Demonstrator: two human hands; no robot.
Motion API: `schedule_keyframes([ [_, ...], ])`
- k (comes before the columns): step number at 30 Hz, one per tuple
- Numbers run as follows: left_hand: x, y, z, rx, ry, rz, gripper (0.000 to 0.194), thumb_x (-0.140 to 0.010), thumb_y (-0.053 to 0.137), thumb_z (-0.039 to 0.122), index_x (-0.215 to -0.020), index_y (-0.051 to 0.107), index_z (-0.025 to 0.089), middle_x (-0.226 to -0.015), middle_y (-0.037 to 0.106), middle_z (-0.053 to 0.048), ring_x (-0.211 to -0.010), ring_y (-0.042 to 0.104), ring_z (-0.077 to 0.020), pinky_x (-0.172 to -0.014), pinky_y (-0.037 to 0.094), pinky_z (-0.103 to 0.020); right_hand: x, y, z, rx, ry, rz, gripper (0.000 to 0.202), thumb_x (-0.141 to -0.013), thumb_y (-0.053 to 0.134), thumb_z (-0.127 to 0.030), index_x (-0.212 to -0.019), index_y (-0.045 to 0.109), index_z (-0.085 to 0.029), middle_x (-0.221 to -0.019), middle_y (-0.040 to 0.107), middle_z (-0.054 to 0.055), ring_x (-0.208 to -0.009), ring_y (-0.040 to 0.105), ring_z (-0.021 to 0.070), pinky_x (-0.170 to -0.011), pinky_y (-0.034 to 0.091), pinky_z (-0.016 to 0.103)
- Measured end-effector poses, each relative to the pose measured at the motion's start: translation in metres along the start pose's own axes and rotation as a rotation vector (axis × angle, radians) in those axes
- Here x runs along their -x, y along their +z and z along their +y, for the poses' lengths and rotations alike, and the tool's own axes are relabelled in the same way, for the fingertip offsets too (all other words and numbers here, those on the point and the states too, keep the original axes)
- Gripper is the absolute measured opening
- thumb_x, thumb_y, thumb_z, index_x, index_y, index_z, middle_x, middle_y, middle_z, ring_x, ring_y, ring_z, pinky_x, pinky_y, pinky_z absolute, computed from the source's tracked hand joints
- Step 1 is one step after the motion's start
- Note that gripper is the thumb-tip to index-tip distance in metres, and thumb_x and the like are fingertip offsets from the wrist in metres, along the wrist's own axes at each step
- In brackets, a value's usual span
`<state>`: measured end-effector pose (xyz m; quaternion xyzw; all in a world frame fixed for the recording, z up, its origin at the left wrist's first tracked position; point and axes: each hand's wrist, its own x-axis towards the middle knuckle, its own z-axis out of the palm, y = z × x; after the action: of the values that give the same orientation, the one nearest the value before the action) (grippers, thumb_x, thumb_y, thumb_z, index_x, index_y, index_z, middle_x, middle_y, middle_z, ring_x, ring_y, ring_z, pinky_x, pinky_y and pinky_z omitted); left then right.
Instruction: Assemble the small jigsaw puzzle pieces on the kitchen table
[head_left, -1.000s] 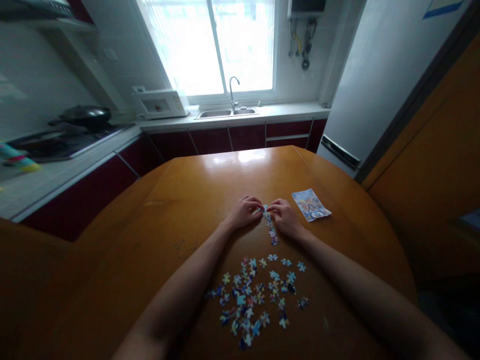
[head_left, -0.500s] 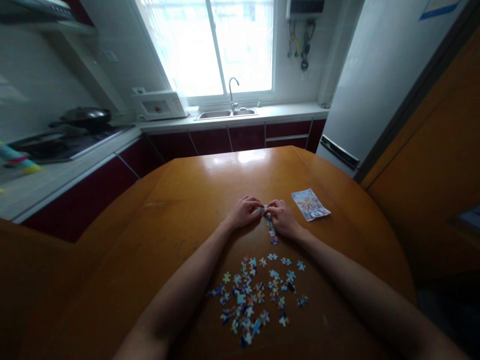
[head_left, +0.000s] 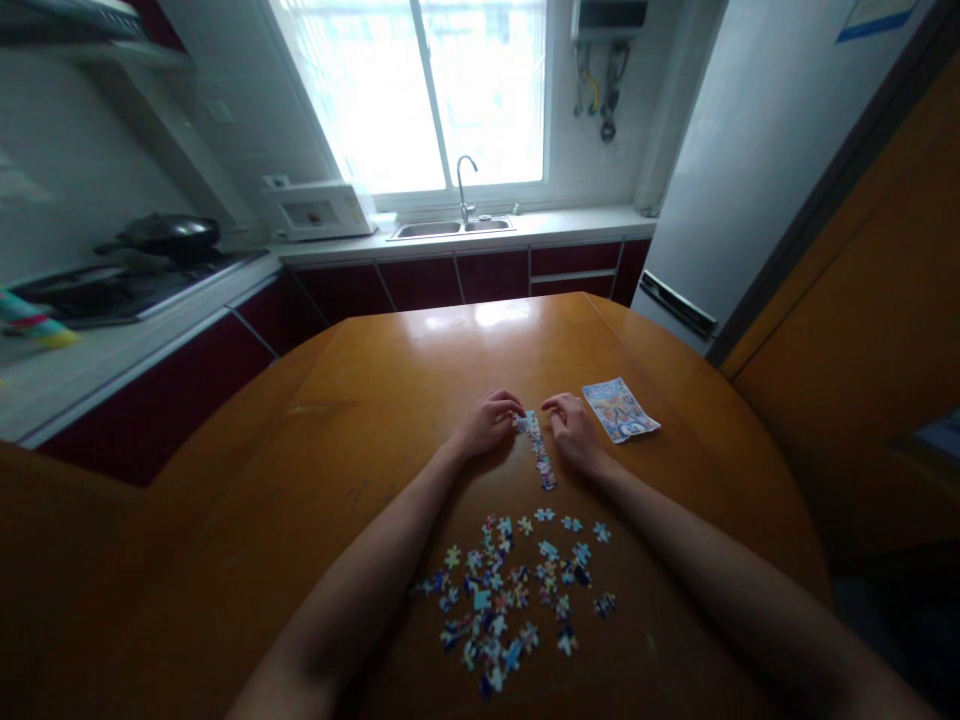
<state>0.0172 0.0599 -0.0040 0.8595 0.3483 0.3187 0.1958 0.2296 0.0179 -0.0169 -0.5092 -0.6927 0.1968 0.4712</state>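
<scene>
A narrow strip of joined puzzle pieces (head_left: 538, 450) lies on the wooden table between my hands. My left hand (head_left: 489, 422) rests at the strip's upper left end, its bent fingertips touching the pieces there; whether they grip one is too small to tell. Just right of the strip, apart from it, is my right hand (head_left: 574, 430), with fingers curled together and anything between them hidden. Nearer to me, between my forearms, many loose puzzle pieces (head_left: 499, 625) are spread out. A printed picture sheet (head_left: 619, 409) lies to the right of my right hand.
The round wooden table (head_left: 420, 370) reaches toward a counter with a sink (head_left: 450, 228) and a white microwave (head_left: 319, 211). A dark pan (head_left: 172, 235) sits on the stove at the left. A tall fridge (head_left: 757, 150) stands at the right.
My right hand has moved right, off the top of the strip, so the upper end now shows. My left hand has stayed nearly in place.
</scene>
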Motion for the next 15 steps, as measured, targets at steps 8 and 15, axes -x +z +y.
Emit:
schedule_keyframes([
  [8,0.0027,-0.0023,-0.0001,0.019,0.007,-0.024,0.031,-0.080,0.057,0.004,-0.079,0.080,0.025,-0.096,0.063,-0.003,-0.094,0.055,-0.0170,-0.090,0.045,-0.033,0.0008,0.0009,-0.0012,0.024,-0.011,-0.071,0.025,-0.087,0.047,-0.010,-0.085,0.070,-0.020,-0.097,0.062,0.007,-0.100,0.052,0.0220,-0.093,0.043,0.037],
  [15,0.0019,0.0010,-0.0041,-0.013,0.009,-0.026,0.031,-0.081,0.058,0.004,-0.079,0.080,0.026,-0.097,0.064,-0.004,-0.096,0.054,-0.0183,-0.091,0.046,-0.034,0.0047,0.0012,-0.0043,0.084,-0.082,-0.202,0.037,-0.086,0.049,-0.003,-0.089,0.078,-0.026,-0.106,0.062,0.007,-0.105,0.049,0.0223,-0.096,0.043,0.039],
])
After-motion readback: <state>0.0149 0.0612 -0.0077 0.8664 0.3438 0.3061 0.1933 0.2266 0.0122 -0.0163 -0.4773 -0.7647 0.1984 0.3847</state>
